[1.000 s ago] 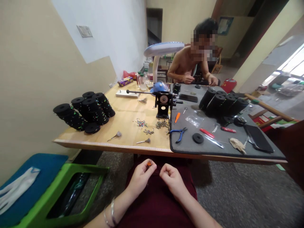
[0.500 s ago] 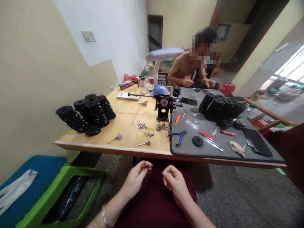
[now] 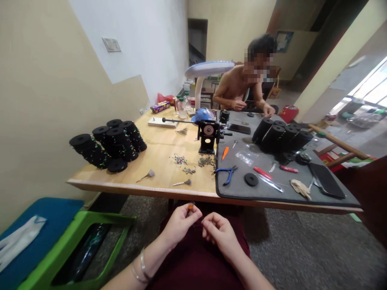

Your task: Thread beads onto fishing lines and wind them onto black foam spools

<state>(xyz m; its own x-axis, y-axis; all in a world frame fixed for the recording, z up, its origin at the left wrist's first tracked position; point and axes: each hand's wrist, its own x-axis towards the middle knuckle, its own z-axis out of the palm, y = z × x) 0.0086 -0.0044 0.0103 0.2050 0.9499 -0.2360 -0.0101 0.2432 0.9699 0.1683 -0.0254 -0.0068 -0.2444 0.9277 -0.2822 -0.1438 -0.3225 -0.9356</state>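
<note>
My left hand (image 3: 181, 223) is closed around a small orange piece (image 3: 190, 206), too small to name, which shows between thumb and fingers. My right hand (image 3: 220, 230) is pinched close beside it, its fingertips near the left thumb; whatever it grips is too fine to make out. Both hands are over my lap, below the table's front edge. Beyond them on the wood lie a small brush-like bundle (image 3: 185, 182), another such bundle (image 3: 149, 174) and piles of tiny metal parts (image 3: 206, 161) and coloured beads (image 3: 180, 159).
A black hand-cranked winder (image 3: 208, 137) stands mid-table under a lamp (image 3: 208, 69). Stacked black spools (image 3: 116, 139) are at left, more spools (image 3: 276, 137) at right. Blue pliers (image 3: 228, 174) and an orange-handled tool (image 3: 225, 153) lie on the grey mat (image 3: 242, 189). Another person (image 3: 232, 88) sits opposite.
My left hand has moved right, bringing the orange piece close to my right hand. My right hand has shifted slightly left. The other person's hand has moved toward the spools.
</note>
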